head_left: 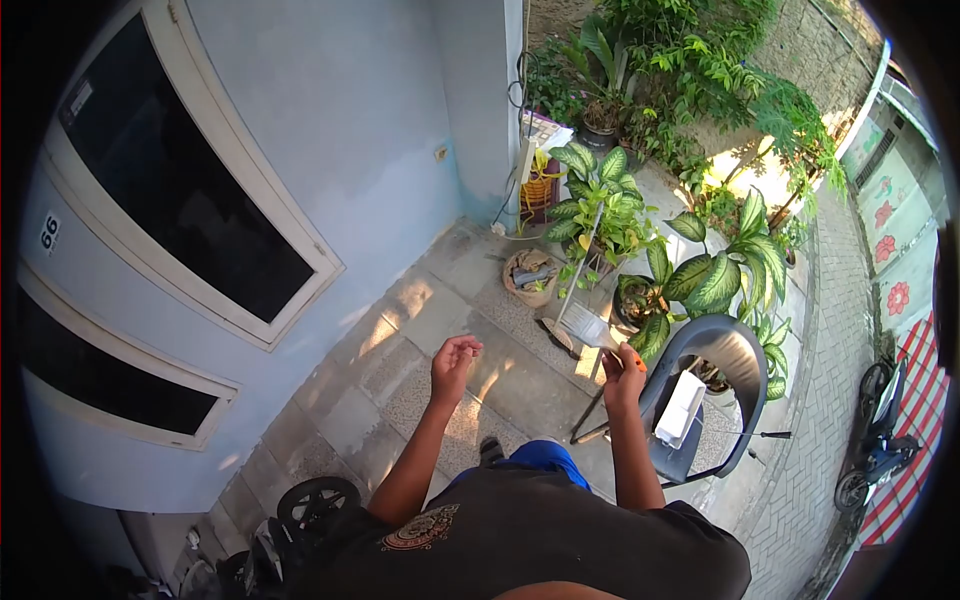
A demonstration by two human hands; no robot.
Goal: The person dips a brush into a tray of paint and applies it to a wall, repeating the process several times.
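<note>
My right hand (pixel 624 380) grips the handle of a wide paintbrush (pixel 588 328) with pale bristles pointing forward and left; an orange bit of the handle shows by the fingers. My left hand (pixel 456 358) is raised over the paving, its fingers loosely curled and nothing visible in it. Right of the right hand stands a dark plastic chair (pixel 745 350) carrying a white rectangular container (pixel 681 408). Beyond the brush is a long-handled broom (pixel 557 337), its head on the ground. Potted plants (pixel 715 275) with variegated leaves stand beyond the brush and chair.
A pale blue wall (pixel 370 150) with dark-glazed windows (pixel 190 170) runs along the left. A sack-like container (pixel 530 277) stands near its corner. Part of a motorcycle (pixel 318 500) is at lower left. A paved lane (pixel 815 390) lies right, with a parked motorbike (pixel 880 455).
</note>
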